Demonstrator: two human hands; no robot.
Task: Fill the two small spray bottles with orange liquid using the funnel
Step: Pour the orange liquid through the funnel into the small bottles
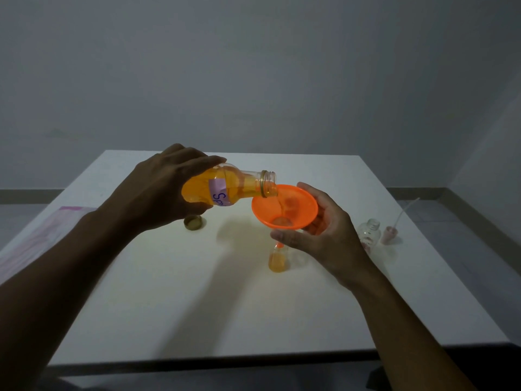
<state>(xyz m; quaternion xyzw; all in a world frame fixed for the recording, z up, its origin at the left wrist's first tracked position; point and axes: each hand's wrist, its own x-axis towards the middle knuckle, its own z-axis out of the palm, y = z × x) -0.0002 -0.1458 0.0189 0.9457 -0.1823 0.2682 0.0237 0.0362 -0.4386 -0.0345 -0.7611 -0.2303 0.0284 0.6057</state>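
My left hand (166, 190) grips a clear bottle of orange liquid (225, 189), tipped nearly flat with its open mouth over the orange funnel (284, 207). A thin stream runs into the funnel bowl. My right hand (324, 232) holds the funnel by its rim and underside. The funnel's spout sits in a small spray bottle (278, 259) standing on the white table (197, 292); orange liquid fills its lower part. A second small spray bottle (370, 231) stands open and without liquid to the right.
A gold bottle cap (193, 222) lies on the table under the big bottle. A pink spray head with its tube (392, 231) rests beside the second small bottle. A pink-striped sheet (48, 235) lies at the table's left edge.
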